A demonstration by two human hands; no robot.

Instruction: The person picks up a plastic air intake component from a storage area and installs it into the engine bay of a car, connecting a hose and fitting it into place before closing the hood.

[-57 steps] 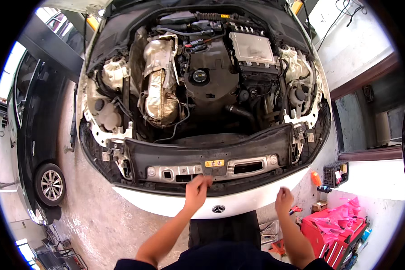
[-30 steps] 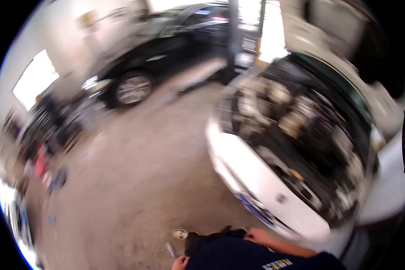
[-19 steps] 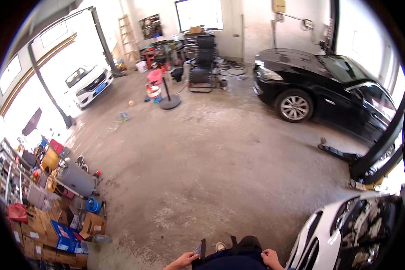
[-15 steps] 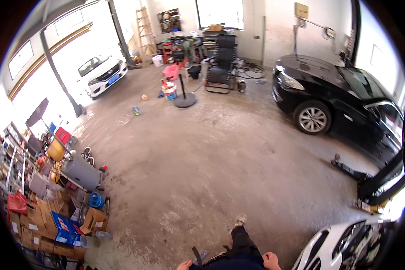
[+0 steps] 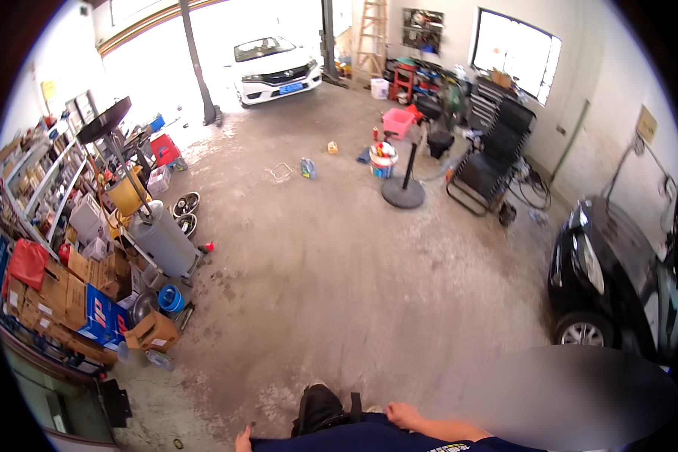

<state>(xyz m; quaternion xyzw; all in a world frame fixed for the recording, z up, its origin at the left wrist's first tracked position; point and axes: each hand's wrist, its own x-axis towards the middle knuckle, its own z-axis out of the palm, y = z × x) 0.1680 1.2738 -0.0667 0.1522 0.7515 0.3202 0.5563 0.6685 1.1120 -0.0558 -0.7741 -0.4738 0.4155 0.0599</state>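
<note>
My left hand (image 5: 243, 438) shows only in part at the bottom edge, beside my dark blue shirt (image 5: 331, 435); I cannot tell how its fingers are set. My right hand (image 5: 401, 414) is at my waist, near dark trousers (image 5: 313, 414) with a black strap beside them, its fingers curled; whatever they may hold is too small to make out. My right forearm reaches in from the lower right, where a grey blur hides part of the view.
Boxes (image 5: 56, 294), shelving and a grey tank (image 5: 166, 237) line the left. Ahead stand a black pole stand (image 5: 403, 194), buckets (image 5: 383, 164) and a reclining chair (image 5: 490, 158). A black car (image 5: 614, 264) is at right, a white car (image 5: 275, 68) in the far doorway.
I have turned from the white car's open engine bay, now out of view, toward the garage floor. The black car has shifted rightward in view. My hands have dropped to my waist.
</note>
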